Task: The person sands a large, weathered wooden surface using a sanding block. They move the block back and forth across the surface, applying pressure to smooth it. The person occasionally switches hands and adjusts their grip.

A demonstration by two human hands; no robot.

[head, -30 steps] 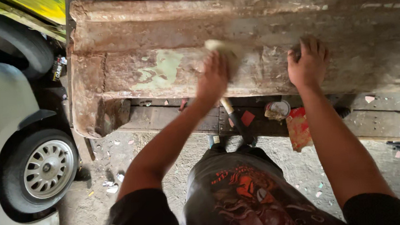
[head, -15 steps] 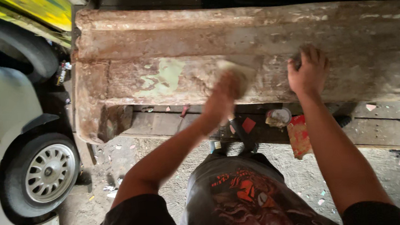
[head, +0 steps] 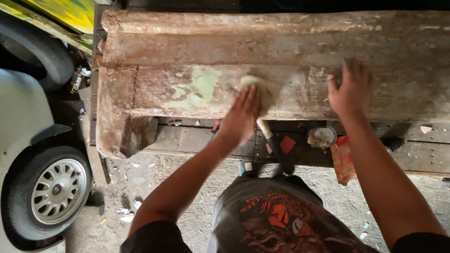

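A: Head view, looking down on the panel (head: 294, 57), a long rusty metal piece lying across the bench (head: 441, 157). The left hand (head: 241, 114) is on its front face, fingers flat over a pale pad (head: 256, 84).

B: Gripping it, or just pressing?

A: Pressing, I'd say. The palm covers most of the pad, only its top edge shows past the fingertips. The fingers lie over it rather than curling round. It could be cloth or abrasive paper, I can't tell.

B: And the right hand (head: 350, 90)?

A: Open, fingers spread, flat on the same face, off to the right of the pad. Holding nothing, just bracing the panel.

B: How far along does the surface look?

A: Patchy. Just left of the pad there's a green patch (head: 195, 91) of old paint, with paler scuffed metal around it. The left end of the panel is solid brown rust, and the stretch right of the right hand is dull and mottled. My guess: one small zone worked, most of it left.

B: Anything below the panel?

A: A tool handle (head: 273, 147) leaning under the left hand, a small tin (head: 322, 136) beside it, paint flakes over the floor (head: 150, 202). Left of the panel, a white car's wheel (head: 53, 191).
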